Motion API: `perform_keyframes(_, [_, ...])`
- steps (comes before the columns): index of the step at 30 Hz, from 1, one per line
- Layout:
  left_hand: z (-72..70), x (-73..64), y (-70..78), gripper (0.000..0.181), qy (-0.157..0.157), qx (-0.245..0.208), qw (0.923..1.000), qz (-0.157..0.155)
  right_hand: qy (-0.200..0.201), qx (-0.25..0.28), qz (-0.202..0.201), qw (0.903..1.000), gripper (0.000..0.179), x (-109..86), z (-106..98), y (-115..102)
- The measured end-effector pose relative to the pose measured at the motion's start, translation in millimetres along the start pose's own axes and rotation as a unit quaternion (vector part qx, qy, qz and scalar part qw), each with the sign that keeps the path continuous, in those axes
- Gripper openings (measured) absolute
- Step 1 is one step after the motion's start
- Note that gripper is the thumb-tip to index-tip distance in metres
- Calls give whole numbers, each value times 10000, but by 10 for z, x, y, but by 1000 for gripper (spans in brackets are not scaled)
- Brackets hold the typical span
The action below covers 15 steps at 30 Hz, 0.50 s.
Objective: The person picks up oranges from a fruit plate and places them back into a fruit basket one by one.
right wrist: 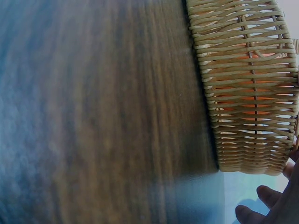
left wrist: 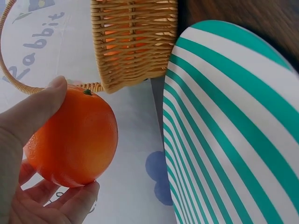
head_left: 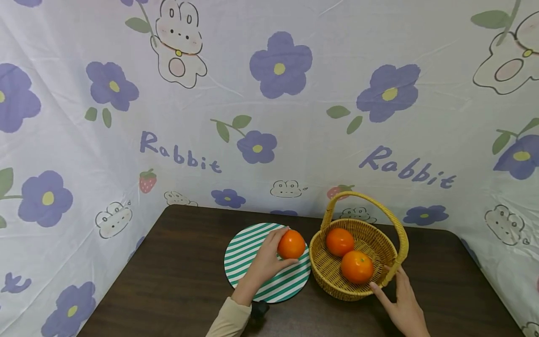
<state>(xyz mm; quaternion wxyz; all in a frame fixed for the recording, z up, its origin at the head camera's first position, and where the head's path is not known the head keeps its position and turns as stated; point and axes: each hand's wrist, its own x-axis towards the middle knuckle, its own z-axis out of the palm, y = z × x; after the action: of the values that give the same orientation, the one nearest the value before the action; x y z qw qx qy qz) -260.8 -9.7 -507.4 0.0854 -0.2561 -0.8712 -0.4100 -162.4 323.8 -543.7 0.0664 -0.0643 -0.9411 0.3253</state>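
An orange (head_left: 291, 244), glossy with a small green stem end, is held between the thumb and fingers of my left hand (head_left: 265, 263). In the left wrist view the orange (left wrist: 77, 137) hangs clear of the round green-and-white striped mat (left wrist: 224, 102). To the right of the mat (head_left: 240, 252) stands a yellow wicker basket (head_left: 324, 276) with a tall arched handle. Two more oranges (head_left: 357, 267) lie inside it. My right hand (head_left: 402, 302) grips the basket's right near rim by the handle's foot; some fingers are partly hidden behind it.
A dark wood-grain table (head_left: 168, 281) carries the mat and basket. Behind and at the sides hangs a white cloth (head_left: 303, 140) printed with purple flowers and rabbits. Below the left wrist sits a small black object (head_left: 259, 309).
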Motion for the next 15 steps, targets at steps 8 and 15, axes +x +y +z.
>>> perform_keyframes(8, [20, 43, 65, 84, 91, 10, 9997, 239, -26, 45, -50, 10000, 74, 13, -10, -14])
perform_keyframes(15, [63, 64, 120, 84, -56, -100, 9998, 168, -127, 61, 26, 9999, 76, 4, -12, -13])
